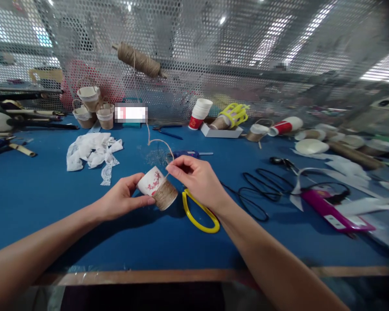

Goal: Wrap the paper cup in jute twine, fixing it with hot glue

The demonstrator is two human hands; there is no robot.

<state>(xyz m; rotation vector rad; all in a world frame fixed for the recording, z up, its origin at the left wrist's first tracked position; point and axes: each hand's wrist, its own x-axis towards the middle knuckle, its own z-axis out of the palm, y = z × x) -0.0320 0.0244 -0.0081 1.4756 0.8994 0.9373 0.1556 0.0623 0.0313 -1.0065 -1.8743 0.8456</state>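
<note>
My left hand (123, 196) is closed around a white paper cup (151, 180) with a red blossom print, tilted on its side. Brown twine (165, 196) is wound in close rows over the cup's lower right part. The loose twine runs from the cup into my right hand (194, 177), whose thumb and fingertips pinch it just above the winding. From there it loops up to a twine spool (139, 59) hung on the mesh. Yellow-handled scissors (201, 221) lie under my right hand, their blades out of sight.
Twine-wrapped cup baskets (89, 100) stand at the back left, near crumpled white lace (90, 149). A blue glue gun (188, 154) lies behind my right hand. On the right are a black cable (259, 190), a purple device (333, 211) and stacked cups (201, 113).
</note>
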